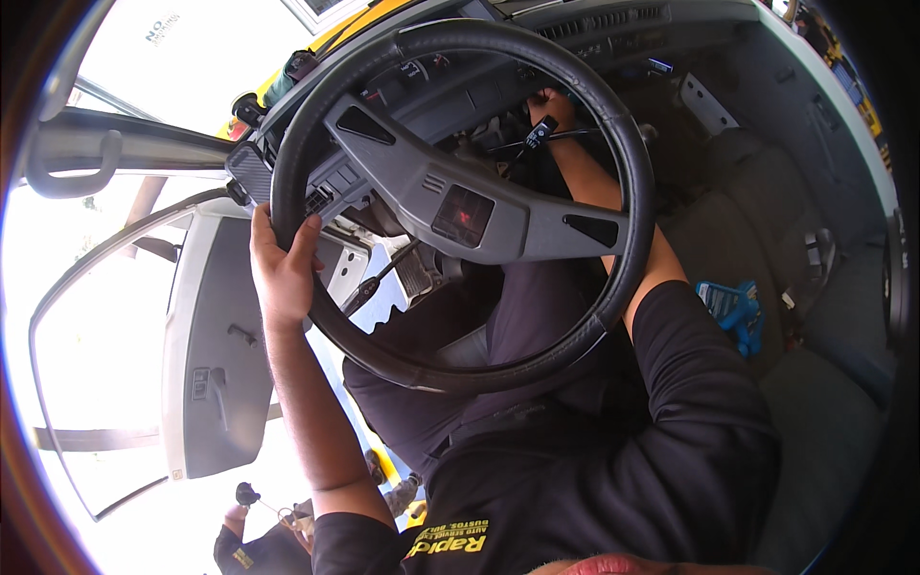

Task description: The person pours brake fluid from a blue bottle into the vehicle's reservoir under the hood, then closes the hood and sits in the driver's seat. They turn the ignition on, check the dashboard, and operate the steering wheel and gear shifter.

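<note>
A large black steering wheel [628, 134] with a grey centre spoke fills the middle of the view. My left hand [285, 257] is wrapped round its left rim, thumb on the inner side. Beyond the wheel, my right arm reaches forward to the dashboard [479, 101]. There my right hand [553, 108] has its fingers curled at the panel, and whatever they hold is hidden. Just below that hand, in front of the wrist, is the end of a black control stalk [541, 132] with white markings. The instrument cluster [412, 72] shows through the top of the wheel.
On the left, the grey cab door [216, 355] hangs open, with another person [264, 541] outside below. A blue plastic item [738, 311] lies on the dark seat [824, 412] to my right. A gear lever knob [649, 133] stands right of the wheel.
</note>
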Tool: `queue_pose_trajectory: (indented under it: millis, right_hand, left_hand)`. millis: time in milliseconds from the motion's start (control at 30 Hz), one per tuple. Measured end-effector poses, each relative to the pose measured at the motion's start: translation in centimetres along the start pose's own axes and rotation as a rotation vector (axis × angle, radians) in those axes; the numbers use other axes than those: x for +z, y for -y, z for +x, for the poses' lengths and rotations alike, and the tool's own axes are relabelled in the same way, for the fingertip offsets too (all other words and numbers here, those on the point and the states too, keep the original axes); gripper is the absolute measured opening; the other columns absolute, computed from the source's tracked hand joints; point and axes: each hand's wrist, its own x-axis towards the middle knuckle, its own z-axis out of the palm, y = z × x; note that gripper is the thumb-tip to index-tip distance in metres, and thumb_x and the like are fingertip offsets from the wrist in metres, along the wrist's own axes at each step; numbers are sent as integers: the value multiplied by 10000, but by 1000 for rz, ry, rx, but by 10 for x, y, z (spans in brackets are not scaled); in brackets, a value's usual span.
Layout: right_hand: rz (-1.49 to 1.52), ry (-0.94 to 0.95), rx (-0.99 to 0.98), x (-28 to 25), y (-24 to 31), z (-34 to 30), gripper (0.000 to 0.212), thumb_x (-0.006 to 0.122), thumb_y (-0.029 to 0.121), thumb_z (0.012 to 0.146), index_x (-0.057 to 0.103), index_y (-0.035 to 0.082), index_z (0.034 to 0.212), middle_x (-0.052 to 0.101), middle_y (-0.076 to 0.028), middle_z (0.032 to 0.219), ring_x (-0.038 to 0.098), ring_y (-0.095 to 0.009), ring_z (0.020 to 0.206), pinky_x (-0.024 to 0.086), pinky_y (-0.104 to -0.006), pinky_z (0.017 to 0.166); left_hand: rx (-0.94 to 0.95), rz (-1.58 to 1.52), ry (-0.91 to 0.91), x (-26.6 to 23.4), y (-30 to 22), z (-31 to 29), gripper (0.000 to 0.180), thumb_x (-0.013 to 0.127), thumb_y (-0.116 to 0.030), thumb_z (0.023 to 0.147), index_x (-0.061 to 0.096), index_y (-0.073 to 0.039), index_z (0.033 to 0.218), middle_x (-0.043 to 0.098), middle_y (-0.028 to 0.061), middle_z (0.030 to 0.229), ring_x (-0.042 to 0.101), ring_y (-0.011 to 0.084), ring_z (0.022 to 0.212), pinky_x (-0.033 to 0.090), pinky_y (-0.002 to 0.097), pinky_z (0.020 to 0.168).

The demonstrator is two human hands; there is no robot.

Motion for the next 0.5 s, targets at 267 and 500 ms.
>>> queue_pose_trajectory:
  millis: [267, 500]
  right_hand:
    - [135, -13, 44, 5, 0, 0, 173, 765, 192, 945, 800, 53, 1040, 810, -192, 1006, 779, -420, 983, 601, -464, 864]
    - [-43, -104, -35, 12, -5, -1, 173, 803, 208, 932, 805, 69, 1034, 822, -164, 990, 796, -384, 961, 611, -443, 853]
  left_hand:
    - [5, -6, 8, 0, 2, 2, 332, 797, -205, 1014, 595, -25, 1206, 612, 11, 778, 594, 93, 612, 496, 272, 547]
    - [2, 3, 0, -1, 5, 2, 351, 797, -208, 1011, 589, -18, 1220, 619, 20, 797, 599, 96, 617, 506, 276, 545]
